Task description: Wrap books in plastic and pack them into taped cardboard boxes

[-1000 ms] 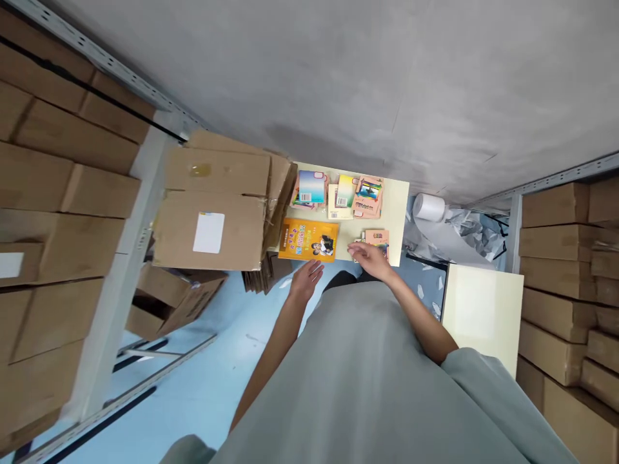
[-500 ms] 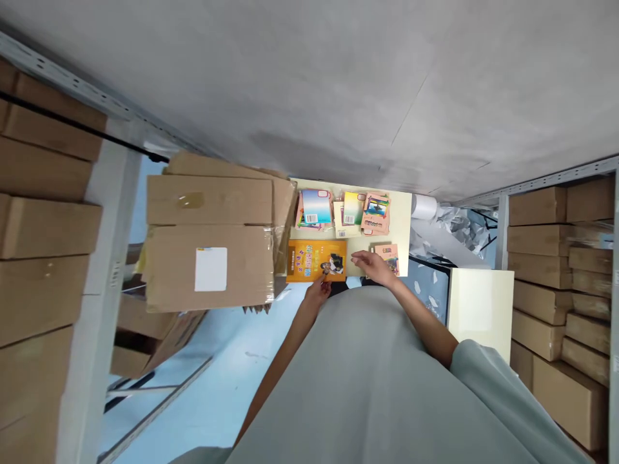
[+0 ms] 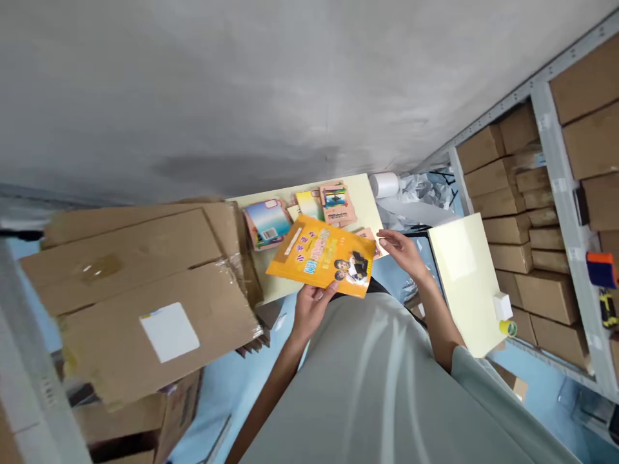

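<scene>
My left hand [image 3: 311,308] grips an orange book or packet [image 3: 314,254] by its near edge, thumb on top, and holds it tilted above the pale table [image 3: 365,191]. Its front carries colourful lettering and a picture of people. Just off its right corner, my right hand [image 3: 402,252] hovers with fingers apart and nothing in them. Behind the orange item lie a blue-and-white booklet pile [image 3: 269,222], a yellow booklet [image 3: 309,203] and a pink booklet pile [image 3: 337,205]. Another pink booklet [image 3: 366,233] shows partly, between the orange item and my right hand.
Flattened cardboard boxes [image 3: 145,283] are stacked at the left. Beyond the table's right end are a white roll [image 3: 385,185] and crumpled wrapping [image 3: 420,191]. A second pale table [image 3: 464,277] bears a small white box [image 3: 502,306] and yellow tape [image 3: 507,328]. Shelved cartons [image 3: 541,290] stand right.
My left hand has lifted the orange item off the table and turned it. My right hand has moved right, away from the pink booklets. The camera view has swung to the right.
</scene>
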`<state>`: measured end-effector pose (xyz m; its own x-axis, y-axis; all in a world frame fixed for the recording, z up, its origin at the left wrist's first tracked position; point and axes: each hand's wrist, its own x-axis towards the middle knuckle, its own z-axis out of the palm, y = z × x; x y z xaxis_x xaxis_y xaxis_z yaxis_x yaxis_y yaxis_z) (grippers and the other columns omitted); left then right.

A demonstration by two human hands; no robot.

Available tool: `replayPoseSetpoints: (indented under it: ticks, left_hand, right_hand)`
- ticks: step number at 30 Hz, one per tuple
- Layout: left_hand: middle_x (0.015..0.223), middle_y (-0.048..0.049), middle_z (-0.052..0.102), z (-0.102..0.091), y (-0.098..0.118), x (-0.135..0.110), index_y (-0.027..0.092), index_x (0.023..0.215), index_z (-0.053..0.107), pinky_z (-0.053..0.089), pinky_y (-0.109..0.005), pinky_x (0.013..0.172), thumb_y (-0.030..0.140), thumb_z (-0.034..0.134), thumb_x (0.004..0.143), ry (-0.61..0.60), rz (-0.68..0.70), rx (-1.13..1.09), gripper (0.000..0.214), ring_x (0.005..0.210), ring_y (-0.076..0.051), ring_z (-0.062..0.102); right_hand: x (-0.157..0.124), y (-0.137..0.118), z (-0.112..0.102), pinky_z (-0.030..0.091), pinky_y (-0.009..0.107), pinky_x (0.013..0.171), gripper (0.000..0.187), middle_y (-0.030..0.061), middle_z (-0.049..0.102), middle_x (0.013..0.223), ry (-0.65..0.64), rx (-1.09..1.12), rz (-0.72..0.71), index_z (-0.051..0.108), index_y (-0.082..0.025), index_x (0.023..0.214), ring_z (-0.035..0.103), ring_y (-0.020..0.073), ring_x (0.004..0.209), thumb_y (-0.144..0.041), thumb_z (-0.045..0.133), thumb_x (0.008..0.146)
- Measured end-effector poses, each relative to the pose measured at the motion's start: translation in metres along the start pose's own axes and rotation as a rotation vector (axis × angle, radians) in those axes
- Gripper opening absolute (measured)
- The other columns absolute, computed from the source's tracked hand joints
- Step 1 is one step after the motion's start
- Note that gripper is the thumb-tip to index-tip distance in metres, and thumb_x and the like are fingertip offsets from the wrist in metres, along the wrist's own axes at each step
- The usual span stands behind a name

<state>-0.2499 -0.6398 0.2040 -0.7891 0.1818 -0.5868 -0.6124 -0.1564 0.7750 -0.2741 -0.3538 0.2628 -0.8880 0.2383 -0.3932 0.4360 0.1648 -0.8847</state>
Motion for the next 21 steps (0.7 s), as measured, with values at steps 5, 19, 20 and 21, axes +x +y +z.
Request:
replayPoseSetpoints:
  ticks: [5, 19, 20, 21]
  left_hand:
    - [0.11, -0.0122, 0.085, 0.037, 0.032, 0.019, 0.02, 0.099, 0.081, 0.064, -0.048, 0.101, 0.06, 0.101, 0.064, -0.347, 0.037, 0.221, 0.057, 0.106, -0.034, 0.078]
    - [0.11, -0.0108, 0.085, 0.342, -0.022, 0.009, 0.023, 0.1, 0.085, 0.064, -0.045, 0.098, 0.054, 0.096, 0.072, -0.949, 0.065, 0.775, 0.043, 0.106, -0.035, 0.077]
    - [0.107, -0.0103, 0.085, 0.366, -0.028, 0.007, 0.023, 0.098, 0.084, 0.065, -0.043, 0.096, 0.055, 0.096, 0.072, -0.974, 0.064, 0.796, 0.043, 0.104, -0.034, 0.077]
    - [0.104, -0.0095, 0.084, 0.388, -0.035, 0.005, 0.023, 0.094, 0.084, 0.065, -0.042, 0.094, 0.056, 0.096, 0.072, -1.004, 0.072, 0.819, 0.042, 0.101, -0.033, 0.077]
  right_hand:
    - [-0.043, 0.02, -0.058, 0.06, 0.052, 0.112, 0.064, 0.0092, 0.08, 0.134, -0.008, 0.146, 0.021, 0.078, -0.025, 0.135, 0.075, 0.0328, 0.124, -0.06, 0.09, 0.083]
    - [-0.185, 0.2, -0.239, 0.064, 0.047, 0.105, 0.065, 0.009, 0.083, 0.127, 0.415, 0.688, 0.074, 0.079, -0.024, 0.124, 0.078, 0.0301, 0.116, -0.073, 0.085, 0.082]
    - [-0.195, 0.21, -0.254, 0.063, 0.048, 0.107, 0.066, 0.009, 0.083, 0.126, 0.459, 0.717, 0.066, 0.079, -0.024, 0.124, 0.078, 0.0299, 0.116, -0.073, 0.086, 0.081]
    - [-0.204, 0.22, -0.267, 0.063, 0.048, 0.108, 0.066, 0.009, 0.084, 0.124, 0.503, 0.741, 0.061, 0.08, -0.024, 0.122, 0.078, 0.0297, 0.115, -0.073, 0.088, 0.079]
